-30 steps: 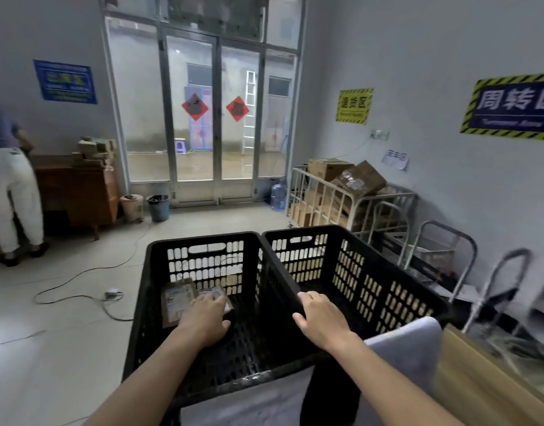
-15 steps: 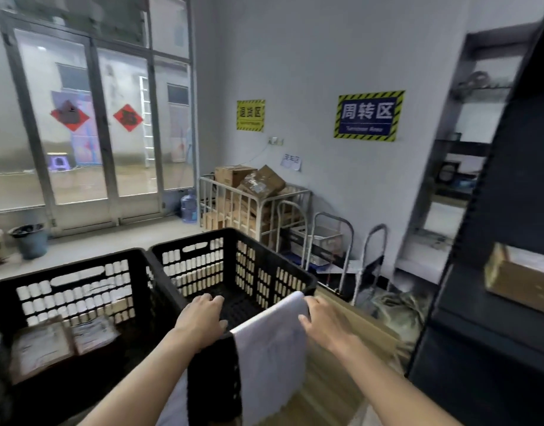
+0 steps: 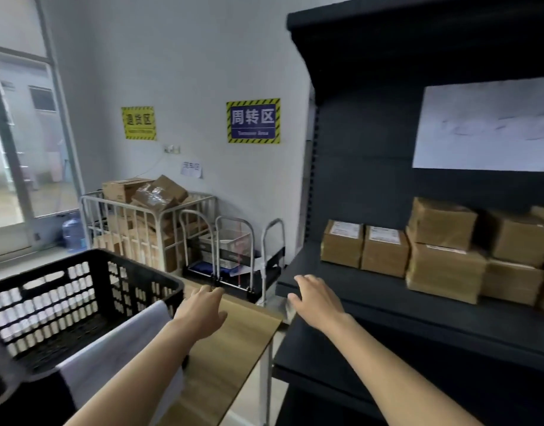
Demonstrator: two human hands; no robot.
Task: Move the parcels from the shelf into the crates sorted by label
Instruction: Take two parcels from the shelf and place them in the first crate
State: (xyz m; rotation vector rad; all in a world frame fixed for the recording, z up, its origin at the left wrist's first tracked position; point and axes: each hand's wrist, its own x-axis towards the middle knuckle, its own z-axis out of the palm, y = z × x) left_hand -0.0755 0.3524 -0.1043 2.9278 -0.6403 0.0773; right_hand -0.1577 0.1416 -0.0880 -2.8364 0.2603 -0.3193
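Several brown cardboard parcels point(image 3: 384, 250) with white labels stand stacked on the dark shelf point(image 3: 372, 298) at the right. A black slatted crate point(image 3: 80, 290) sits on the wooden table point(image 3: 230, 342) at the lower left, a white sheet point(image 3: 117, 345) draped over its near rim. My left hand point(image 3: 203, 312) hovers over the table beside the crate, fingers relaxed, holding nothing. My right hand point(image 3: 317, 299) is stretched toward the shelf's front edge, fingers spread, empty, still short of the nearest parcel.
A white wire cage cart point(image 3: 147, 222) full of cardboard boxes stands by the back wall. Folded hand trolleys point(image 3: 234, 256) lean beside it, between the table and the shelf. A white paper point(image 3: 486, 127) hangs on the shelf's back panel. A glass door point(image 3: 15, 155) is at the left.
My view has swung right from the two crates to the shelf. Both hands left the crate rims and now reach forward, the right one toward the shelf.
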